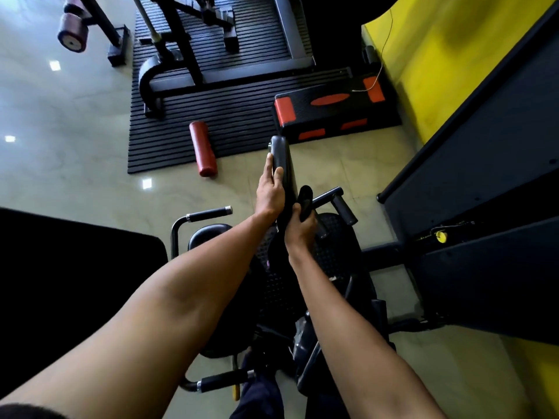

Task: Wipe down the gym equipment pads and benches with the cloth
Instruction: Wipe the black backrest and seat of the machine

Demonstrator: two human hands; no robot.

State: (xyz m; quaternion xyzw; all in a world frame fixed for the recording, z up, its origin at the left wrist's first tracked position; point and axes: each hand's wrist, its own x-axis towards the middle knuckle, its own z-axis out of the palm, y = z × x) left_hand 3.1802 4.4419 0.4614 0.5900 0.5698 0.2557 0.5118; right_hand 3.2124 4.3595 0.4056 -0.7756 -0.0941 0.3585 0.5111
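Looking down past both forearms, I have my left hand [270, 189] flat against the left edge of the black pad [284, 173], fingers [267, 166] stretched out along it and the thumb lying over the pad's face — an open hold that steadies rather than clamps. My right hand [299, 226] sits lower, just beside the pad's right side, its fingers curled tight around a dark cloth [305, 199] that bunches up above my knuckles and touches the pad. The pad stands upright and narrow, seen almost edge-on, above the machine's perforated black seat [332, 246]. Two foam-covered handles [208, 214] stick out on either side of the seat. On the tiled floor [75, 146] beyond lie a ribbed black mat [236, 116] with a red roller [204, 148] resting on its near edge, and a black step with orange patches [329, 111] — that one sits near a yellow wall [438, 55]
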